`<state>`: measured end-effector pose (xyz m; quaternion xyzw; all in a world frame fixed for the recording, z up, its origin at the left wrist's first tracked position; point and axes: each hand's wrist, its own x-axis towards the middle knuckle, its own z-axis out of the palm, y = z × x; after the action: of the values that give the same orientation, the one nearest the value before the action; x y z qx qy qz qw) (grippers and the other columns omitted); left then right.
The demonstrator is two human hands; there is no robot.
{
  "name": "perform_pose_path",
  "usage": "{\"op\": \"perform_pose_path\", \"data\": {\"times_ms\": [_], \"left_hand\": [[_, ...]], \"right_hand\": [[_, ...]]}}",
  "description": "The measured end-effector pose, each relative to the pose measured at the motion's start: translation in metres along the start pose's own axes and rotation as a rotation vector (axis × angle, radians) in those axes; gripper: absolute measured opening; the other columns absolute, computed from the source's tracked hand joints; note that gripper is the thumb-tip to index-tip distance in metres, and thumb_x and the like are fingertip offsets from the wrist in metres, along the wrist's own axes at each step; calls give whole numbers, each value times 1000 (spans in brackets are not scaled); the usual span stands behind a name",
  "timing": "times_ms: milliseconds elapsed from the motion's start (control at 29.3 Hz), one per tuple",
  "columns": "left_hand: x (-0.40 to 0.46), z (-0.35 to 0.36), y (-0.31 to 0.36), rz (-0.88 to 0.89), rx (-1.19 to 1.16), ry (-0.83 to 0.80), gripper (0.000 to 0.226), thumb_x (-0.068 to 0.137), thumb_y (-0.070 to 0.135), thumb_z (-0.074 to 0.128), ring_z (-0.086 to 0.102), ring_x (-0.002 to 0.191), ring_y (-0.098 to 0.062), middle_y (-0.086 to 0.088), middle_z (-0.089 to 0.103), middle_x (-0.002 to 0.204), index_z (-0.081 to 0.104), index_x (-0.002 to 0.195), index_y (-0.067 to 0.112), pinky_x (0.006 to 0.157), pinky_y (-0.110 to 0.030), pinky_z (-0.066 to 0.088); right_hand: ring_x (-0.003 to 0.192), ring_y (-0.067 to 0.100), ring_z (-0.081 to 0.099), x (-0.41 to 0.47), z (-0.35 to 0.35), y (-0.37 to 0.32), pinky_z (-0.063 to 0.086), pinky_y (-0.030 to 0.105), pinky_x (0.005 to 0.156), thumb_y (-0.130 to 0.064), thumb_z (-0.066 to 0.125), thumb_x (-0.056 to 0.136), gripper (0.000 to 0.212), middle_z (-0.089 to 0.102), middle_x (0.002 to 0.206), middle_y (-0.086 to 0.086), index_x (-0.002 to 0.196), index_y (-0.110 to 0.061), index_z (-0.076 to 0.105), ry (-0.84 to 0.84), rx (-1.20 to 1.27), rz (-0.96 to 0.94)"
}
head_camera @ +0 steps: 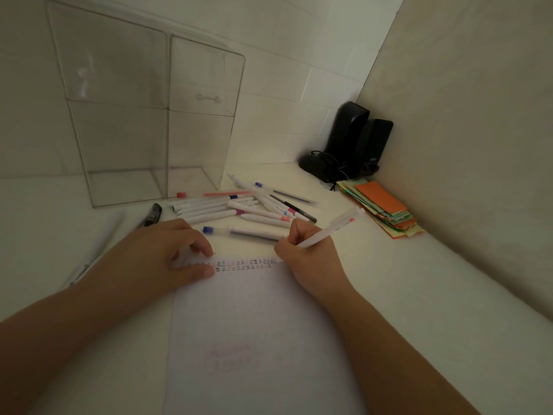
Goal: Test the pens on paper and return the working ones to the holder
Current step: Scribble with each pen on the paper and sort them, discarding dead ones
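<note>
A white sheet of paper [254, 330] lies on the table in front of me, with two rows of small coloured marks along its top edge. My right hand [308, 253] grips a white pen [332, 229] with its tip down at the paper's top right corner. My left hand [173, 253] presses flat on the paper's top left corner, fingers curled. Several white pens [236, 208] with coloured ends lie in a loose heap just beyond the paper. A clear acrylic holder [143, 115] with two compartments stands behind them on the left, with nothing visible inside.
A black marker [153, 214] lies left of the heap. More pens [89, 259] lie at the far left, past my left forearm. A stack of coloured paper slips [383, 205] and black speakers with a cable [350, 145] sit in the right corner by the wall.
</note>
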<state>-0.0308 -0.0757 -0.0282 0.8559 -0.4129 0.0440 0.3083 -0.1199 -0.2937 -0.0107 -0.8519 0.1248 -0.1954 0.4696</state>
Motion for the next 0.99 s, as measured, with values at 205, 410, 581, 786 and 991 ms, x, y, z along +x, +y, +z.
{"op": "perform_pose_path", "data": {"times_ms": [205,410,581,786,991], "left_hand": [[1,-1,1,10,-16,-15,39,56,73,40,48,84,3,19,56,79,59,74,45,61,-12,34],[1,0,-1,6,-7,-14,40,56,74,39,50,82,-2,19,55,89,59,74,44,60,-14,37],[1,1,0,14,-6,-16,39,57,73,38,49,83,-2,18,55,76,57,74,45,59,-14,35],[1,1,-2,16,-19,-7,57,49,89,34,49,80,3,21,55,88,58,76,45,58,-17,36],[2,0,0,-4,-23,-16,41,55,75,39,50,80,-1,30,45,104,59,75,44,59,-15,37]], "right_hand": [[48,5,28,1,3,3,23,16,42,1,58,73,25,33,52,-1,62,6,36,-9,-22,-19],[50,8,28,-1,3,1,22,16,41,1,57,73,24,32,55,4,65,9,36,-3,-59,-18],[51,8,29,-1,1,0,24,17,43,0,57,72,24,33,55,4,64,7,36,-18,-81,-8],[50,8,28,-1,1,-1,22,16,41,1,57,72,24,32,54,3,63,6,35,-10,-79,-6],[50,8,28,-2,0,-3,23,17,42,-2,58,72,23,33,53,0,62,3,37,-40,-83,7]]}}
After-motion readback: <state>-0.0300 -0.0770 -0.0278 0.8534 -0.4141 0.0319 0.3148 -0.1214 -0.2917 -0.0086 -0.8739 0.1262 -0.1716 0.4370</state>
